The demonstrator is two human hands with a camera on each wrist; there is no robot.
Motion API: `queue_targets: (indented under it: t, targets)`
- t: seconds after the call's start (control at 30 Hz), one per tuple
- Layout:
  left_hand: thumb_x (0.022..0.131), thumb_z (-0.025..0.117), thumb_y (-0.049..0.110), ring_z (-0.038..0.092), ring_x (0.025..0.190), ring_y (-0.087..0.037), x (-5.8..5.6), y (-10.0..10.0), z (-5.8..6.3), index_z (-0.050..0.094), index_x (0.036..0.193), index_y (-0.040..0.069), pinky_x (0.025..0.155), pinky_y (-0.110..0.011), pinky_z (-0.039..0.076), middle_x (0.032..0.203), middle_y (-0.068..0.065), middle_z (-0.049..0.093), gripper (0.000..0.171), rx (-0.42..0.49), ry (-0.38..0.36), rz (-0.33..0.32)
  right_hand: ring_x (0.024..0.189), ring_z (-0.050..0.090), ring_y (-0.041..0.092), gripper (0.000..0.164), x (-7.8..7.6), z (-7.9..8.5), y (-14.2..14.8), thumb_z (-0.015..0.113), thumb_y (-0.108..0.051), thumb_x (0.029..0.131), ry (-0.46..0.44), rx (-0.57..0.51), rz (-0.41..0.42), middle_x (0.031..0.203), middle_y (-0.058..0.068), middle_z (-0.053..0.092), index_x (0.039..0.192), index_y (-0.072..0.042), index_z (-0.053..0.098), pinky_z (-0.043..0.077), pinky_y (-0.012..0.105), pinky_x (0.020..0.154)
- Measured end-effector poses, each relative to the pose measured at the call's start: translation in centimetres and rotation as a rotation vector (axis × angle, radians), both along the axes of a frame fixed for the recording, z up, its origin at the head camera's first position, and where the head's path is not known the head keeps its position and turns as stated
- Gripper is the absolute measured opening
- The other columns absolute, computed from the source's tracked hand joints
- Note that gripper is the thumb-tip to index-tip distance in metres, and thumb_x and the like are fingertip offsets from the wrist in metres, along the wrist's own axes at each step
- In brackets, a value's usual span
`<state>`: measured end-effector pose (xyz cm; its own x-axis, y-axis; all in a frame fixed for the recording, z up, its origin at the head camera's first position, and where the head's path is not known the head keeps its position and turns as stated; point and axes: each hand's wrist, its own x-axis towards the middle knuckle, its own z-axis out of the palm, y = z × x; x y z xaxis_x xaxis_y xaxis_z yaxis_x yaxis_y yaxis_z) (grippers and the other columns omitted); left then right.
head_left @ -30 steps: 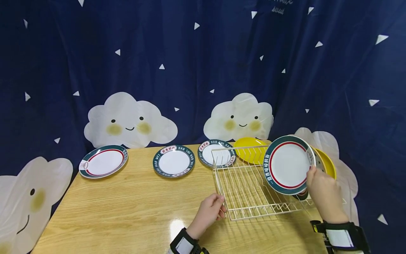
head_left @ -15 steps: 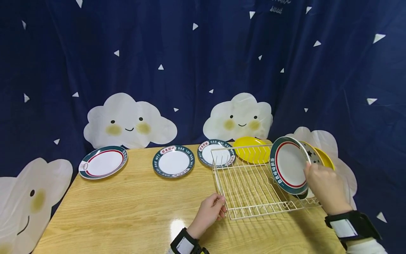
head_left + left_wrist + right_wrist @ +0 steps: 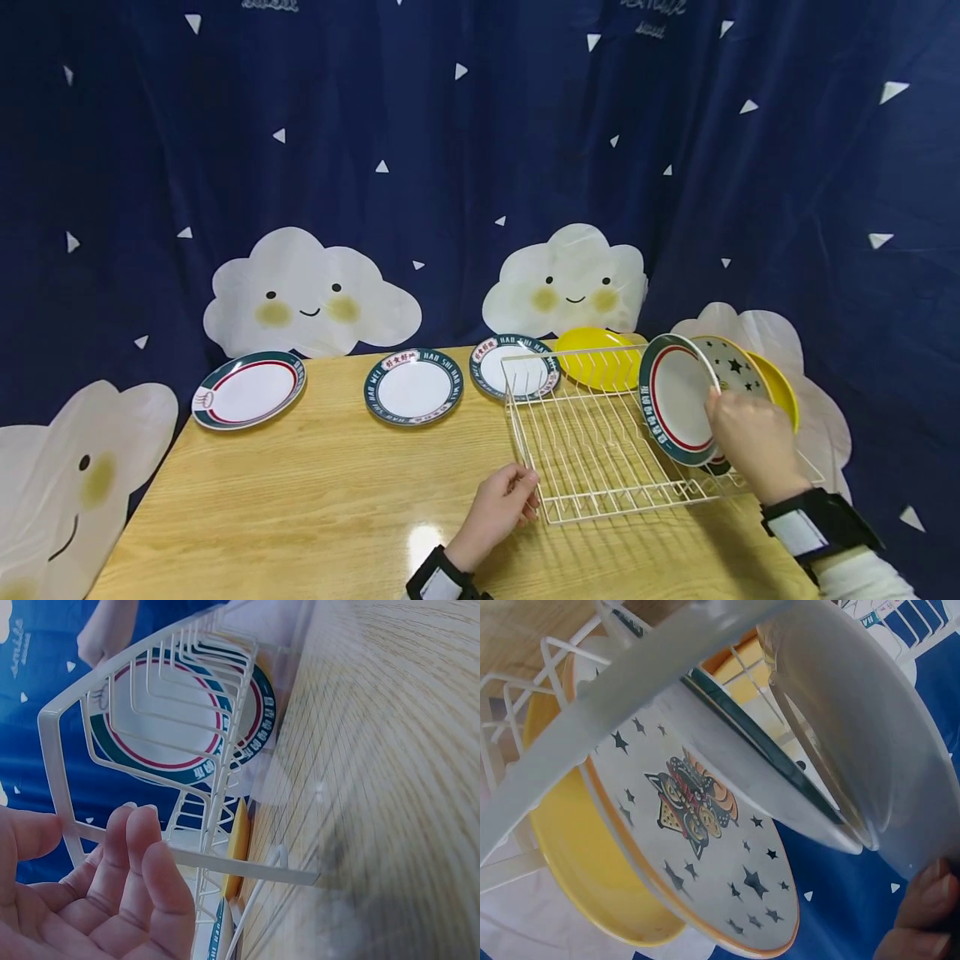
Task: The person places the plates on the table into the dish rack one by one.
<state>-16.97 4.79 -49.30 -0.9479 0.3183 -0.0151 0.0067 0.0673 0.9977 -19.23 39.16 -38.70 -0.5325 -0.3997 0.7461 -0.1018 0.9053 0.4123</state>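
My right hand (image 3: 753, 442) grips the near right edge of a white plate with a green rim and red ring (image 3: 675, 400), held tilted over the right part of a cream wire dish rack (image 3: 585, 496). My left hand (image 3: 495, 508) holds the rack's left end; in the left wrist view its fingers curl at the end wire (image 3: 52, 761). Beyond the held plate, a star-patterned plate (image 3: 731, 367) and a yellow plate (image 3: 780, 392) stand in the rack. The right wrist view shows another green-rimmed plate (image 3: 712, 742) between the held plate's underside (image 3: 862, 712) and the star-patterned one.
Along the back of the wooden table (image 3: 315, 492) lie an oval red-ringed plate (image 3: 251, 392), a round green-rimmed plate (image 3: 414, 387), another like it (image 3: 510, 367) partly behind the rack, and a yellow plate (image 3: 600, 362). A dark blue curtain (image 3: 420, 100) hangs behind.
The held plate has turned more edge-on and come down rightward, nearer the standing plates, and more of the star-patterned plate shows. My left hand has stayed on the rack.
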Motion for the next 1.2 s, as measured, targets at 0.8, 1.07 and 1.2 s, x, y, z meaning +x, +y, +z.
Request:
queue_targets:
  t: [0.8, 1.07, 1.2]
  targets:
    - [0.1, 0.055, 0.03, 0.062, 0.059, -0.015, 0.5, 0.2, -0.2, 0.063, 0.096, 0.001, 0.048, -0.027, 0.05, 0.074, -0.009, 0.064, 0.031, 0.025, -0.005, 0.016, 0.034, 0.028, 0.021, 0.057, -0.2, -0.9, -0.1, 0.024, -0.021, 0.106, -0.063, 0.048, 0.039, 0.044, 0.005, 0.03, 0.053, -0.003, 0.037, 0.021, 0.033, 0.031]
    - [0.1, 0.054, 0.03, 0.061, 0.06, -0.015, 0.5, 0.3, -0.3, 0.063, 0.099, 0.0, 0.048, -0.025, 0.048, 0.074, -0.006, 0.063, 0.031, 0.025, -0.021, 0.017, 0.034, 0.032, 0.025, 0.052, -0.1, -2.8, -1.1, 0.032, -0.023, 0.102, 0.023, -0.018, 0.082, 0.042, 0.007, 0.034, 0.054, -0.004, 0.036, 0.021, 0.034, 0.03]
    - [0.1, 0.054, 0.029, 0.062, 0.061, -0.017, 0.4, 0.3, -0.2, 0.064, 0.098, 0.002, 0.047, -0.025, 0.048, 0.074, -0.006, 0.063, 0.029, 0.021, -0.01, 0.024, 0.035, 0.031, 0.024, 0.051, -0.2, -3.5, -1.5, 0.032, -0.024, 0.102, 0.021, -0.029, 0.081, 0.043, 0.008, 0.036, 0.055, -0.004, 0.037, 0.02, 0.033, 0.031]
